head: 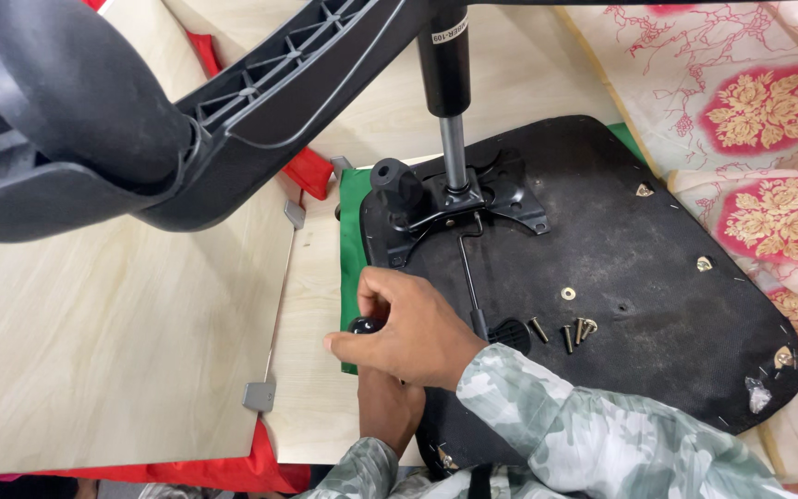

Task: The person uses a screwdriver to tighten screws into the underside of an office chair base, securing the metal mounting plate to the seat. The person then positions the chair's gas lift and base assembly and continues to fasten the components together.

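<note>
Currently your right hand (pixel 408 328) is clenched around a small black knob (pixel 365 325) at the left edge of the upturned chair seat (pixel 658 277). Your left hand (pixel 388 407) sits just beneath it, mostly hidden; I cannot tell its grip. Loose screws (pixel 565 333) lie on the seat near the lever rod (pixel 468 268). A gas cylinder (pixel 447 92) stands upright in the metal plate (pixel 482 199).

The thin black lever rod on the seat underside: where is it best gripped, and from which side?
Judging by its pose, grip the lever rod mid-shaft, coming from above with a pinch across it. It lies nearly flat on the black seat base, one end running into the metal mechanism plate, the other by the right hand, so only the middle stands free.
</note>
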